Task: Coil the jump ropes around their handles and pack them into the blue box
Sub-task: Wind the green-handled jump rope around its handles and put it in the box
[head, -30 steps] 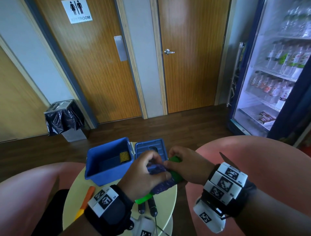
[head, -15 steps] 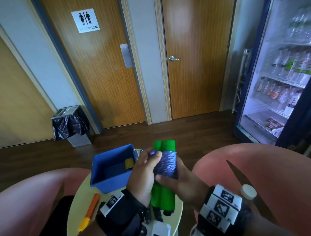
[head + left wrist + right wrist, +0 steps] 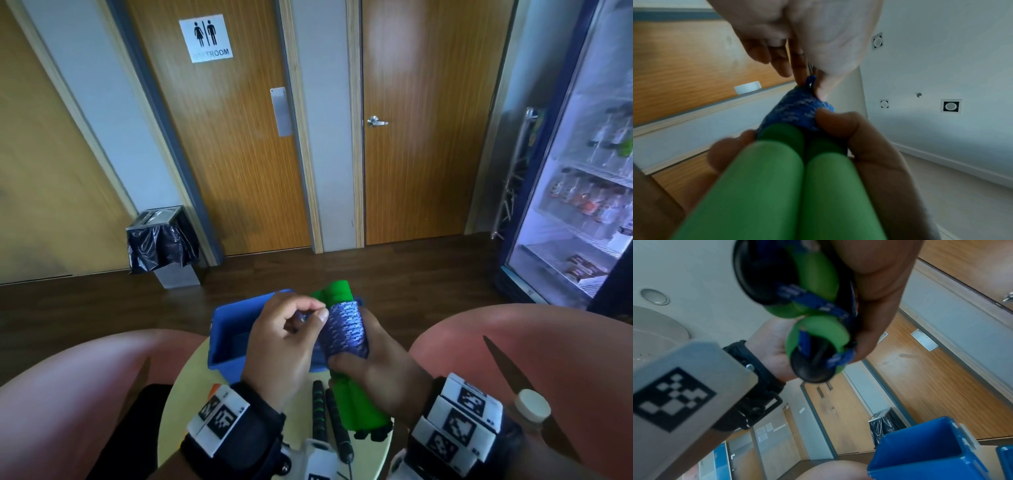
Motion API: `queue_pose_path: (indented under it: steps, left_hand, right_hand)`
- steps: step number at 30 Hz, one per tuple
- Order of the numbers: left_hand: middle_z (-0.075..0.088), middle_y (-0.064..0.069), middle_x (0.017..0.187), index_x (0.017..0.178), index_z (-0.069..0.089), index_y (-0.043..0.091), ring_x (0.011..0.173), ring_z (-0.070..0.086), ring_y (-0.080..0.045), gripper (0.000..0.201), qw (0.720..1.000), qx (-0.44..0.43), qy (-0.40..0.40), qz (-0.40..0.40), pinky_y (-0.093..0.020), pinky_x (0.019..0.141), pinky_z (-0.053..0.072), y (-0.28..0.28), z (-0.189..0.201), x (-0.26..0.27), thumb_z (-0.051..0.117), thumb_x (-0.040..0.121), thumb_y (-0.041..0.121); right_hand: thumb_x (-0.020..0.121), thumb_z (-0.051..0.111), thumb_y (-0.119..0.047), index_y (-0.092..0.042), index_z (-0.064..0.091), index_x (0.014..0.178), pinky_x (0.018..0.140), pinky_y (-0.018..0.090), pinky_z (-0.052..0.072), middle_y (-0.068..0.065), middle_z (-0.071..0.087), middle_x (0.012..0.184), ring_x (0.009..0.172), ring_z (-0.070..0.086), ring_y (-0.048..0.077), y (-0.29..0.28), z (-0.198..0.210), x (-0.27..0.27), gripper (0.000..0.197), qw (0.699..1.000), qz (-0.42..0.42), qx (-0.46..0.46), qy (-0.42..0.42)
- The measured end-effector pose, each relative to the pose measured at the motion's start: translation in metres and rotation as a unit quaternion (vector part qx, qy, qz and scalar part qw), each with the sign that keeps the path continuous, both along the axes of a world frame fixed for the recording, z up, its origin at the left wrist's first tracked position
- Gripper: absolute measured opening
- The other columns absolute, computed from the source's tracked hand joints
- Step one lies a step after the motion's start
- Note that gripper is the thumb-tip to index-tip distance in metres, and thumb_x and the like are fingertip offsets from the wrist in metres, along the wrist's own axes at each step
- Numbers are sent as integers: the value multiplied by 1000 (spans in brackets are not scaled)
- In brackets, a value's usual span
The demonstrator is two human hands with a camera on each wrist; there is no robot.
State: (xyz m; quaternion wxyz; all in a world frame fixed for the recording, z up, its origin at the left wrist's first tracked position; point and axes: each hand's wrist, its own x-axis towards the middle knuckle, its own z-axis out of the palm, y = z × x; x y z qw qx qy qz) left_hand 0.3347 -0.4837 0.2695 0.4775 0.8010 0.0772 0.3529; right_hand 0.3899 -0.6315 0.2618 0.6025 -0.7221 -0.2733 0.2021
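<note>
The blue rope [image 3: 346, 330] is wound tight around the 2 green handles [image 3: 356, 404], so this one looks almost done. The right hand [image 3: 380, 373] is curled around the bundle, holding it up just above the blue box [image 3: 227, 337]. The left hand [image 3: 284, 339] pinches the loose rope end against the coil, maybe to tuck it in. It is not yet packed. A black rope [image 3: 323, 419] lies on the table [image 3: 178, 411], not yet coiled. The handles look soft, round and smooth. The rope looks bumpy and woven.
</note>
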Motion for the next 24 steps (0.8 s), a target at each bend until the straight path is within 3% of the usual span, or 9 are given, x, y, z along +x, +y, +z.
queue_pose_path:
  steps: [2, 5, 7, 10, 12, 14, 17, 19, 24]
  left_hand:
    - [61, 9, 90, 81, 70, 31, 76, 61, -16, 15, 1000, 22, -2, -9, -40, 72, 56, 14, 3, -6, 61, 79, 44]
    - [58, 12, 89, 83, 69, 22, 81, 59, -3, 16, 991, 129, -15, -1, -13, 72, 46, 36, 8, -20, 57, 85, 34]
    - [60, 10, 88, 85, 69, 15, 84, 57, 3, 17, 983, 183, -28, 18, -3, 73, 38, 51, 12, -30, 57, 87, 27]
    - [64, 11, 83, 82, 69, 17, 80, 60, 2, 8, 985, 157, -49, 51, -5, 71, 41, 78, 17, -45, 66, 85, 25]
    - [65, 11, 84, 81, 70, 16, 82, 60, 1, 7, 984, 165, -47, 52, -5, 72, 41, 98, 21, -53, 68, 84, 21]
    - [63, 9, 89, 84, 70, 14, 85, 58, 0, 14, 976, 212, -40, 44, -6, 75, 40, 116, 24, -63, 61, 89, 23]
    - [61, 6, 95, 89, 69, 12, 89, 57, -6, 22, 969, 242, -28, 33, -16, 80, 43, 141, 25, -76, 52, 94, 25]
    - [61, 7, 97, 90, 69, 12, 91, 58, -6, 24, 974, 222, -25, 35, -16, 81, 43, 155, 24, -84, 51, 93, 27]
    - [56, 14, 93, 93, 67, 21, 88, 57, -5, 22, 992, 123, 0, 17, -8, 74, 39, 181, 20, -101, 50, 88, 34]
  right_hand:
    - [77, 70, -15, -38, 53, 111, 78, 44, 59, 5, 70, 94, 80, 70, 20, 10, 4, -5, 45, 1000, 12, -11, -10]
    - [75, 69, -16, -34, 53, 112, 75, 44, 59, 4, 69, 92, 79, 69, 20, 30, 13, -13, 44, 999, 21, -28, -25]
    - [75, 70, -17, -34, 53, 111, 75, 47, 58, 6, 68, 91, 79, 69, 24, 47, 18, -21, 43, 999, 21, -39, -30]
    - [71, 68, -25, -37, 53, 113, 72, 53, 57, 9, 68, 89, 77, 69, 30, 74, 24, -35, 46, 998, 21, -48, -38]
    - [74, 66, -23, -36, 51, 114, 72, 50, 57, 8, 68, 88, 76, 68, 26, 93, 30, -45, 44, 996, 22, -67, -63]
    - [78, 65, -19, -33, 49, 110, 71, 44, 55, 6, 66, 86, 73, 66, 19, 111, 37, -55, 38, 993, 10, -84, -85]
    - [78, 62, -20, -28, 47, 104, 68, 42, 52, 4, 65, 82, 68, 63, 15, 139, 46, -73, 32, 987, -14, -109, -117]
    - [78, 61, -20, -25, 45, 104, 67, 40, 51, 2, 65, 82, 70, 63, 15, 155, 51, -84, 31, 982, -22, -132, -132]
    - [83, 60, -23, -24, 39, 103, 56, 22, 43, -4, 61, 78, 68, 60, 7, 187, 57, -108, 29, 963, -37, -190, -190]
